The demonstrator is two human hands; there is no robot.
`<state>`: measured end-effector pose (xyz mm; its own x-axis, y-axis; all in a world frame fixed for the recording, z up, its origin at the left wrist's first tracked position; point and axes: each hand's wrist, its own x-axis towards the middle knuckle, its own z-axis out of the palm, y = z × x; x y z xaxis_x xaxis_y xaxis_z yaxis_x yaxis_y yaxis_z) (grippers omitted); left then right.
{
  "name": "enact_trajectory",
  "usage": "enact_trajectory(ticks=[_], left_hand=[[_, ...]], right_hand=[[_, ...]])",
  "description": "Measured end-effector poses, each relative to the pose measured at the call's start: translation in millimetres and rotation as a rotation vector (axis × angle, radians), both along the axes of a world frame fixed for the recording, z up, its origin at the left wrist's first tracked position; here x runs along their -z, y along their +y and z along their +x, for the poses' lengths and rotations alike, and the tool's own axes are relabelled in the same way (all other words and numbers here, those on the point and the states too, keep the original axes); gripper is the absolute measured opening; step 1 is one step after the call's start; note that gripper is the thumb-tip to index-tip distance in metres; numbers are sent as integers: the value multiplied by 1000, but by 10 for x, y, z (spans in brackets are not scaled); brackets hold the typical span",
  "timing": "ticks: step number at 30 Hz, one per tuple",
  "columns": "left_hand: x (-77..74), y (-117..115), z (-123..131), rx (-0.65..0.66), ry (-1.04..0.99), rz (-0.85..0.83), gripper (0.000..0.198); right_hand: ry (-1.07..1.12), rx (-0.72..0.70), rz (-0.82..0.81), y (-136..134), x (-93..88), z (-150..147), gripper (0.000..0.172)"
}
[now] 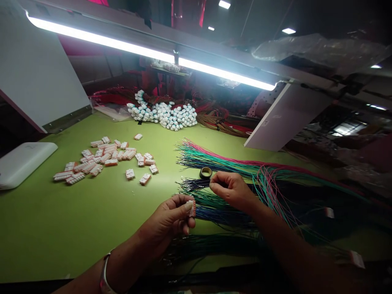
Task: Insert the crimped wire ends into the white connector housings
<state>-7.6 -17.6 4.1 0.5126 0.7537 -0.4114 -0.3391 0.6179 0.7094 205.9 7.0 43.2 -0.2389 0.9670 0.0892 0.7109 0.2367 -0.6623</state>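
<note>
Between the thumb and fingers of my left hand (176, 214) is a small white connector housing (192, 208) with an orange side. My right hand (231, 190) has its thumb and forefinger pinched together over the tips of a bundle of black wires (196, 184); whether a wire sits between them is too small to tell. Just above those fingertips lies a roll of dark tape (205, 172). Green and blue wires (214, 214) with bare metal terminals run beneath both hands. Beyond them stretch teal and pink wires (211, 155).
Loose white-and-orange connectors (104, 157) are scattered on the green tabletop (92, 220) at left. A heap of white connectors (171, 114) with attached wires lies at the back. A white plastic case (27, 163) rests at the left edge. A lit tube lamp (107, 41) hangs overhead.
</note>
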Motion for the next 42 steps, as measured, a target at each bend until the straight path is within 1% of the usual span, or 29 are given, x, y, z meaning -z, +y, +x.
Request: enact_trajectory(ticks=[4,6,8,12,16,21,28,39,42], left_hand=[[6,1,10,4,-17,-17,24],[16,5,12,11,-31,-37,24],[27,6,12,26,-50,-61,25],[38,-8,15,54,-87,-94,19],[36,-19,22,75,-108,-110,15],[40,-15,28,98,-113,-103,13],[31,-23,33,98,-108,-105,11],[41,-9,42,108,-98,-84,10],[42,-8,43,115,-93,-76,11]], right_hand=[[109,-99,12,-182,-35,-87,13],[139,-118,24,-260,-25,-116,12],[198,-99,-2,-317,6,-125,12],[364,8,-149,-405,97,-122,13],[436,76,-221,-484,163,-138,15],[448,94,-203,-527,199,-166,14],[413,61,-86,-553,225,-201,9],[348,33,-51,-569,224,-193,11],[316,34,19,-584,228,-198,11]])
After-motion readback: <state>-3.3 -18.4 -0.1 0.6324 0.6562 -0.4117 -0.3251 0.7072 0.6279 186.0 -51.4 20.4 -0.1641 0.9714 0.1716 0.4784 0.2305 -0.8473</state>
